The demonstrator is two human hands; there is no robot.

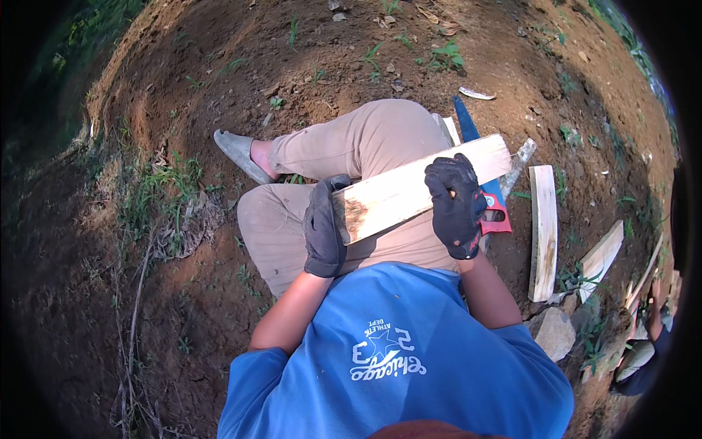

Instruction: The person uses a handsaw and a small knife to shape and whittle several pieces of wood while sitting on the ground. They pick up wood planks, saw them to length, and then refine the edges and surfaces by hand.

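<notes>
A pale wooden board lies slantwise across my lap, its near left end darkened by a brown patch. My left hand, in a black work glove, is closed around that end. My right hand, gloved too, is curled into a fist against the board toward its right part. A small tan spot shows among its fingers, and what they hold, if anything, cannot be made out. Partly under the board is a handsaw with a red handle and a blue blade, lying right beside my right hand.
On the dirt to my right lie a squared wooden piece and a split wooden piece. A pale rock sits near my right elbow. Another person is partly visible at the right rim. Dry stems lie to the left.
</notes>
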